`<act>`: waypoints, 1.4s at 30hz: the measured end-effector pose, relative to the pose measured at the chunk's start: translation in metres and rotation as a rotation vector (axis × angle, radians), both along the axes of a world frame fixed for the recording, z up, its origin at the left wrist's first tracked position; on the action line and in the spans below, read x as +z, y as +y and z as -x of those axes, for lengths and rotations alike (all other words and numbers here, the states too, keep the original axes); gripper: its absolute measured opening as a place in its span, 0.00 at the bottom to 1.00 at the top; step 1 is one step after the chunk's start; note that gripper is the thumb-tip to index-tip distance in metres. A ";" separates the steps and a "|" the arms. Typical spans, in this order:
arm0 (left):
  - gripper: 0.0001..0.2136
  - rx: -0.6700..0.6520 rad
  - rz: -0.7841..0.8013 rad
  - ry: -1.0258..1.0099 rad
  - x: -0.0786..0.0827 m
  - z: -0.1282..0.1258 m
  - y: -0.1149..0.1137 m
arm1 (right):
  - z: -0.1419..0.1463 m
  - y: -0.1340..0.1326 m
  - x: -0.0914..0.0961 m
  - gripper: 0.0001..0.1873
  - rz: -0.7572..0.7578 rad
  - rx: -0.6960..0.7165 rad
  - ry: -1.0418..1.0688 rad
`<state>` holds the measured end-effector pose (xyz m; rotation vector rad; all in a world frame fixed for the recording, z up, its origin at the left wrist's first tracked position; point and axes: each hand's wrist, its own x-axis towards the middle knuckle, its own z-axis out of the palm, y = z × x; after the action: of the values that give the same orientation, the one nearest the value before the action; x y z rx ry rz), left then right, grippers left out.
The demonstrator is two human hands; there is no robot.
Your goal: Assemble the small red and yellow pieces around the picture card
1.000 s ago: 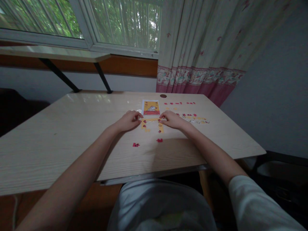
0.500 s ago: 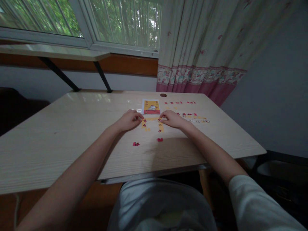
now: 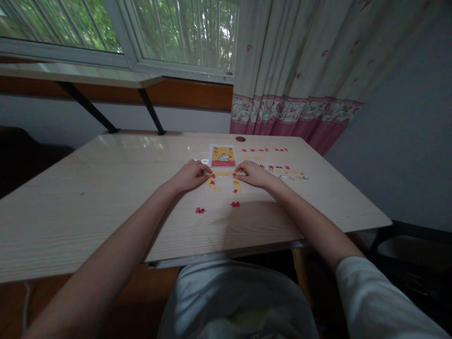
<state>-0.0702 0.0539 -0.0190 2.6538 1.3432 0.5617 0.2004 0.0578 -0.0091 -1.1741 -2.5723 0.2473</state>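
Note:
A partly joined frame of yellow and red jigsaw pieces [image 3: 224,181] lies on the pale wooden table [image 3: 106,188]. My left hand [image 3: 190,175] rests at its upper left corner with fingers curled, fingertips pressed on the pieces. At the upper right corner sits my right hand [image 3: 253,173], also curled with fingertips on the pieces. Just beyond the hands lies the small reference picture card [image 3: 222,155], yellow over red. Two loose red pieces, one [image 3: 200,210] and another [image 3: 235,204], lie nearer to me.
Rows of loose red and yellow pieces [image 3: 278,169] spread to the right of the card. A round cable hole [image 3: 240,139] is near the table's far edge. A window and a floral curtain [image 3: 293,70] stand behind; a wall-mounted shelf [image 3: 77,77] is at left.
Both hands stay at the puzzle's top corners with only tiny finger shifts. The view has drifted slightly.

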 end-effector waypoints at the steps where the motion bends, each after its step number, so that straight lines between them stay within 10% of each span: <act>1: 0.14 0.001 0.001 -0.003 0.000 0.000 0.000 | 0.000 0.000 0.000 0.13 0.000 0.001 0.000; 42: 0.13 0.005 -0.016 0.009 0.010 0.000 -0.007 | -0.003 -0.001 0.002 0.11 -0.002 0.007 -0.020</act>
<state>-0.0698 0.0472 -0.0093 2.6690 1.3543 0.5643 0.2037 0.0571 -0.0074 -1.1731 -2.5938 0.2361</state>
